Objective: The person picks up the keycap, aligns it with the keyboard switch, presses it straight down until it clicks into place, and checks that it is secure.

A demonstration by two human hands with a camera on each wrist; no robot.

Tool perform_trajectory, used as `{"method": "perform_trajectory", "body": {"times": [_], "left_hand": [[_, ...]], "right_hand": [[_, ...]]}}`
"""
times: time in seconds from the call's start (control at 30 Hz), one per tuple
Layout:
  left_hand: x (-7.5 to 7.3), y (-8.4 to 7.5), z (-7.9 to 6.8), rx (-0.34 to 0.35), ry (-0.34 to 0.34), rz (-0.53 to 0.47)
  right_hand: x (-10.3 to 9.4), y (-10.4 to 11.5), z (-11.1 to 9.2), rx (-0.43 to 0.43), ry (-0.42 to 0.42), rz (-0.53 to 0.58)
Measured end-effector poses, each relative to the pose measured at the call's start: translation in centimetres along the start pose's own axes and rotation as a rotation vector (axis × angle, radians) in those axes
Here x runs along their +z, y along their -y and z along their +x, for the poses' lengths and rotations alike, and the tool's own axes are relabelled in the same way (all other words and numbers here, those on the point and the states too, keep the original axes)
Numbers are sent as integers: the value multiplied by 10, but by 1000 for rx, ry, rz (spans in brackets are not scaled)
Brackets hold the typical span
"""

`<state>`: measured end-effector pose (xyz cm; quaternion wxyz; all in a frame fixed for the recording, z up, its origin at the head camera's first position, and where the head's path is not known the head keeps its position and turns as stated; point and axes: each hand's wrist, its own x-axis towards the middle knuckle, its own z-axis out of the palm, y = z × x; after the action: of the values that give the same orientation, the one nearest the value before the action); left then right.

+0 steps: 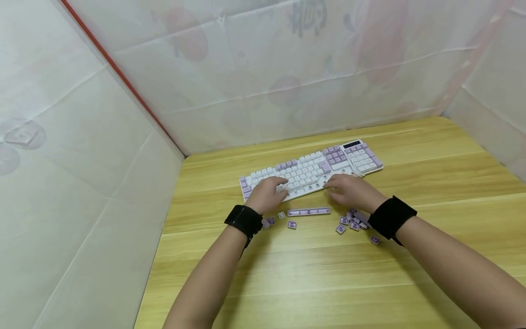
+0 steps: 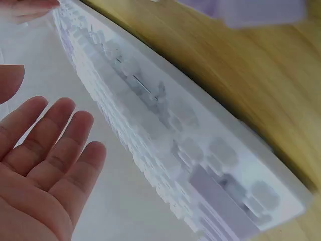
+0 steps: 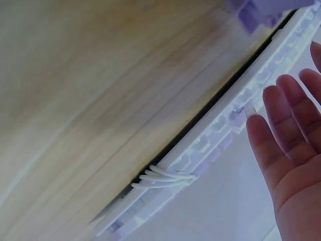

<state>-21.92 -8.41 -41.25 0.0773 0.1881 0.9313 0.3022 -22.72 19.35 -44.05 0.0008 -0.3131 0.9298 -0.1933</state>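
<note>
A white and purple keyboard [image 1: 302, 177] lies slanted across the table, bare switches showing along its front row. Over its left front part, my left hand [image 1: 265, 195] has thumb and fingers apart; the left wrist view shows the fingers loosely extended with nothing in the palm. My right hand [image 1: 353, 191] is at the front edge on the right, fingertips close over the bare switches. In the right wrist view its fingers [image 3: 276, 120] are nearly straight and hold nothing visible. A long purple spacebar keycap [image 1: 309, 212] lies in front of the keyboard, between the hands.
Several loose purple keycaps [image 1: 354, 225] are heaped below the right hand. Near the left wrist lie a white keycap [image 1: 281, 214] and a few purple keycaps [image 1: 291, 225]. A white cable [image 1: 352, 163] wraps the keyboard's right part. Pale sheeting [image 1: 263, 91] rises behind the wooden table [image 1: 296, 283].
</note>
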Motion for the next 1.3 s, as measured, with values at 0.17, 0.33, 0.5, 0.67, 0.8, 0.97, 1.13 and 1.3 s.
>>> {"method": "perform_trajectory", "body": {"times": [0.17, 0.33, 0.5, 0.67, 0.8, 0.97, 1.13, 1.3], "left_hand": [[1, 3, -9, -2, 0, 4], [5, 6, -13, -3, 0, -7], [7, 7, -15, -3, 1, -7], [8, 5, -18, 9, -5, 1], [8, 4, -20, 13, -10, -6], [10, 3, -21, 26, -6, -8], [13, 3, -23, 24, 19, -44], [17, 1, -23, 42, 13, -54]], "right_hand": [[4, 11, -5, -54, 15, 29], [13, 20, -4, -168, 66, -9], [20, 27, -4, -165, 114, -24], [24, 32, -4, -134, 137, -25], [26, 34, -3, -132, 130, -32], [25, 33, -4, -130, 107, 8], [19, 31, -4, -64, 101, 150], [11, 29, -4, 26, 92, 333]]}}
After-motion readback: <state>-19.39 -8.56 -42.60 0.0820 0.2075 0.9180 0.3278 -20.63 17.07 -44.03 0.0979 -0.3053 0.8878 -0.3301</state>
